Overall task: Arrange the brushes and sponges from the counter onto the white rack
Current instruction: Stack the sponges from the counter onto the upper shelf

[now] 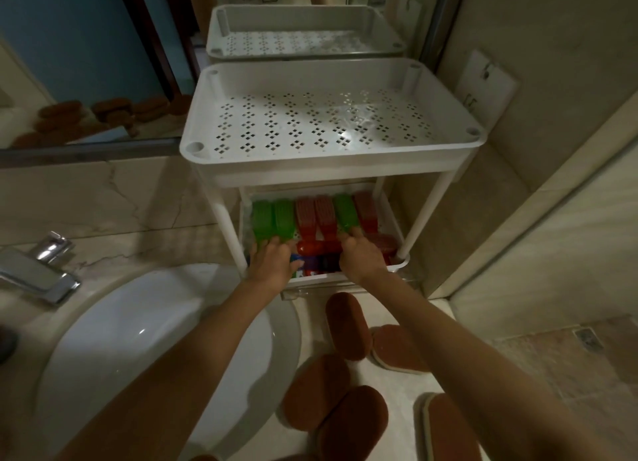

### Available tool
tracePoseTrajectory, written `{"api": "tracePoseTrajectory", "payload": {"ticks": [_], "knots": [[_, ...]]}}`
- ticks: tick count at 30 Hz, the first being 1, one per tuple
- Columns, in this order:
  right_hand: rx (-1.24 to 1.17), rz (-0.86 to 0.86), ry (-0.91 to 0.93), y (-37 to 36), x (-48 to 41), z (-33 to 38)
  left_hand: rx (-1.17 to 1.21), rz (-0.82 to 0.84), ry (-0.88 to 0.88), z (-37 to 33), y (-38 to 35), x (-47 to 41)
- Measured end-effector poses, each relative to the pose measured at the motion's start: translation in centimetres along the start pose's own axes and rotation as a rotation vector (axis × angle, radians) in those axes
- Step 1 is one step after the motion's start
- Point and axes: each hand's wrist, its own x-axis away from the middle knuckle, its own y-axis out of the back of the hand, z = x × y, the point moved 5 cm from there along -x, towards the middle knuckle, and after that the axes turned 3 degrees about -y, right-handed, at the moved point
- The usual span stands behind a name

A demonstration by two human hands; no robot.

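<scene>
Both hands at brushes (262, 219), rack (331, 157) lower shelf | step: straighten brushes | left hand (271, 262) flat, right hand (362, 258) grip unclear | next: grasp sponges (347, 326)

A home bathroom: white washbasin (138, 340), chrome tap (38, 270), wall mirror (86, 63), marble counter (103, 201)

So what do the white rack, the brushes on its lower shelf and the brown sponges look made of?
White rack: looks like moulded plastic, semi-gloss, with punched diamond holes and glare. Green brushes and red brushes: likely glossy, slightly translucent plastic. Brown sponges: matte, fuzzy top on a pale base, probably foam or fibre.
</scene>
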Motion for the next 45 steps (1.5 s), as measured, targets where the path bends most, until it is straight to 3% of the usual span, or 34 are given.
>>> {"api": "tracePoseTrajectory", "payload": {"ticks": [7,11,18,21,23,29,32,38,45], "knots": [[-0.181,-0.207,0.063,1.0,3.3,1.9,0.147,-0.185,-0.092,-1.5,3.6,3.9],[-0.357,-0.295,0.065,-0.3,7.7,3.7,0.254,-0.202,-0.101,-0.3,4.0,8.5],[-0.247,0.007,-0.068,-9.1,16.1,5.5,0.334,0.006,0.066,6.4,-1.8,18.6],[-0.209,0.03,-0.115,-11.5,18.6,6.2,0.338,0.114,0.069,9.0,-4.2,22.5],[-0.198,0.064,-0.065,-12.8,20.2,7.2,0.325,0.198,0.032,10.0,-5.4,24.6],[0.061,0.401,0.061,-15.2,24.7,9.2,0.129,0.502,-0.074,10.2,-8.0,29.3],[0.208,0.463,0.065,-16.0,25.6,8.9,0.008,0.497,-0.096,9.8,-8.8,30.0],[0.325,0.356,0.11,-16.5,25.8,8.0,0.008,0.468,-0.044,9.4,-9.6,29.8],[0.291,0.303,0.11,-16.2,25.4,6.9,0.109,0.362,-0.005,8.5,-9.2,29.5]]}}
